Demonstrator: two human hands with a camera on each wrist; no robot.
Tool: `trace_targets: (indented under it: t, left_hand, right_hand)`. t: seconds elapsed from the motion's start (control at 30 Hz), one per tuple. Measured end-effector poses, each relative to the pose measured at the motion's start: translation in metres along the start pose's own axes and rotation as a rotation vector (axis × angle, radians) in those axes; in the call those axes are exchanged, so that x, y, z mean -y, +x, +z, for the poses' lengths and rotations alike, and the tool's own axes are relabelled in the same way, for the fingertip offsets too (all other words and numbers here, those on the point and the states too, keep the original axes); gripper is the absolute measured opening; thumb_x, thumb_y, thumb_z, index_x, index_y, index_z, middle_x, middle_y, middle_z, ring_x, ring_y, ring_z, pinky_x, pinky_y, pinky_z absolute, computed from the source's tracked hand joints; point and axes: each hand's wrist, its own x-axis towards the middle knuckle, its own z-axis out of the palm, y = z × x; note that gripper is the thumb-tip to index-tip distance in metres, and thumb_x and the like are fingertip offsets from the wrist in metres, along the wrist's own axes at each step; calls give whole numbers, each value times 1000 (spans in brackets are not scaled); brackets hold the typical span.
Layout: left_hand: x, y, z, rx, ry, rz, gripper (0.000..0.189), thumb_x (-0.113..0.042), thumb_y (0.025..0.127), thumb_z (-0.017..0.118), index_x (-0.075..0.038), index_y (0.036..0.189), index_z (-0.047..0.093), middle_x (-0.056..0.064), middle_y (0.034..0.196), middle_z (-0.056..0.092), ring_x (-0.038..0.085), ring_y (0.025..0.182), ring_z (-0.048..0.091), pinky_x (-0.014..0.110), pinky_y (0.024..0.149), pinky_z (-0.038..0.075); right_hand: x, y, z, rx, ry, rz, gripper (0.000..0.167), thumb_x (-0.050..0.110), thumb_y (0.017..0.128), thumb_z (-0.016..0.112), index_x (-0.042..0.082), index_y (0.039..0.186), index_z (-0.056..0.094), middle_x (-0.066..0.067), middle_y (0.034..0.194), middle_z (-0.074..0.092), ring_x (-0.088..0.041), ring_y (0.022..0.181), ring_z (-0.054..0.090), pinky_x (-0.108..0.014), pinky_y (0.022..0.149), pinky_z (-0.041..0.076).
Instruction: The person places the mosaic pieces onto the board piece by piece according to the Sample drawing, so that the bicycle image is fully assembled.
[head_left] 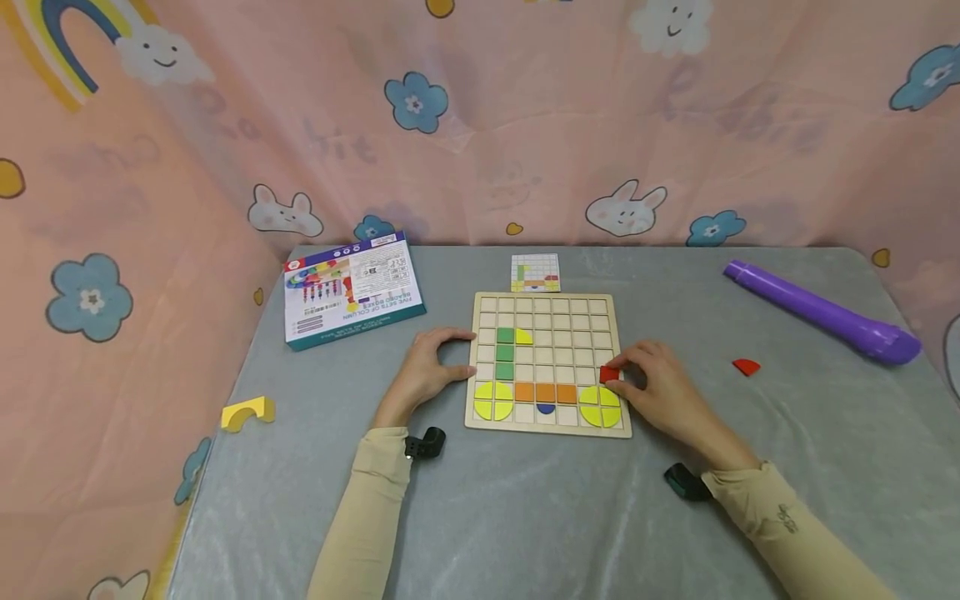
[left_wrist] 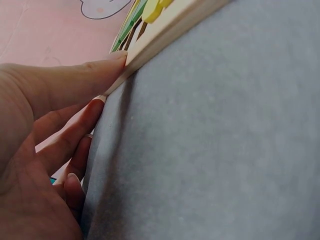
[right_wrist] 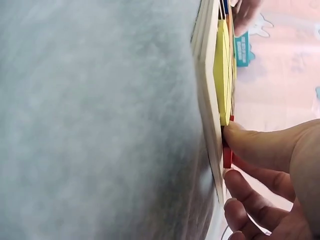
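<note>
In the head view a wooden grid board lies on the table. My right hand pinches a red square tile between thumb and fingers at the board's right column, just above a circle of yellow quarter tiles. The right wrist view has the red tile low against the board under the thumb. My left hand touches the board's left edge, thumb and fingers extended. Green squares, orange squares, a blue half-circle and a second yellow circle sit on the grid.
Behind the board lies a small pattern card. To the right are a red quarter-circle tile and a long purple tube. A cardboard box and a yellow arch block lie at left. A pink curtain hangs behind.
</note>
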Motion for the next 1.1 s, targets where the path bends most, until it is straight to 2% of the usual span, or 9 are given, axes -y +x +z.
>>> trace_targets:
  t: [0.2, 0.37, 0.53, 0.67, 0.73, 0.8, 0.9, 0.97, 1.1]
  left_hand:
    - [-1, 1, 2, -3, 5, -1, 51, -10, 87, 88, -19, 135, 72, 7, 151, 61, 31, 144, 42, 53, 125, 33]
    - [-2, 1, 3, 2, -2, -11, 51, -11, 87, 88, -20, 135, 72, 7, 152, 59, 31, 144, 42, 54, 125, 33]
    - [-2, 0, 1, 4, -6, -11, 51, -10, 87, 87, -18, 135, 72, 9, 153, 58, 33, 147, 40, 54, 127, 31]
    - [-1, 0, 0, 0, 7, -2, 51, -9, 86, 88, -17, 135, 72, 9, 152, 59, 33, 147, 41, 54, 127, 31]
    - [-1, 0, -1, 1, 12, 1, 52, -9, 86, 88, -17, 135, 72, 9, 151, 60, 33, 147, 41, 54, 127, 31]
    - [0, 0, -1, 3, 19, 5, 52, -10, 86, 88, -17, 135, 72, 8, 151, 60, 32, 146, 42, 54, 126, 31]
    - [0, 1, -1, 2, 14, 2, 52, -11, 87, 88, -17, 135, 72, 8, 151, 60, 32, 146, 42, 53, 126, 32]
    - [0, 1, 0, 2, 11, 0, 51, -10, 87, 88, -17, 135, 72, 9, 151, 60, 32, 146, 42, 53, 126, 32]
    - [1, 2, 0, 1, 3, 0, 51, -10, 87, 87, -17, 135, 72, 9, 151, 59, 32, 146, 41, 53, 126, 32]
  right_hand:
    - [1, 2, -2, 15, 22, -10, 17, 9, 92, 82, 5, 107, 75, -18, 115, 66, -35, 107, 50, -48, 89, 42]
    - [-9, -1, -13, 30, 73, -2, 29, 11, 95, 80, 1, 120, 71, -21, 119, 66, -37, 110, 53, -52, 94, 45]
    - [-36, -9, -31, -64, 7, 36, 30, 6, 96, 77, -3, 123, 69, -28, 121, 66, -42, 113, 56, -59, 96, 43]
    - [-66, -18, -45, -144, -51, 20, 26, 1, 91, 80, -4, 115, 73, -30, 117, 69, -42, 105, 58, -42, 89, 40]
    - [-81, -23, -52, -177, -51, 16, 25, -3, 89, 80, -5, 113, 73, -31, 114, 69, -37, 100, 58, -30, 86, 39]
    - [-94, -28, -59, -212, -46, 16, 26, -5, 88, 80, -5, 113, 74, -31, 111, 70, -21, 97, 56, -22, 81, 36]
    - [-107, -35, -69, -238, -41, 43, 27, -4, 89, 80, -6, 115, 73, -31, 111, 70, 0, 96, 47, -18, 78, 36]
    - [-113, -39, -75, -242, -47, 67, 29, -1, 90, 80, -6, 117, 72, -31, 112, 70, 4, 96, 45, -20, 78, 37]
    - [-117, -46, -82, -198, -77, 145, 32, 6, 94, 78, -6, 123, 68, -32, 117, 66, -22, 100, 56, -25, 77, 38]
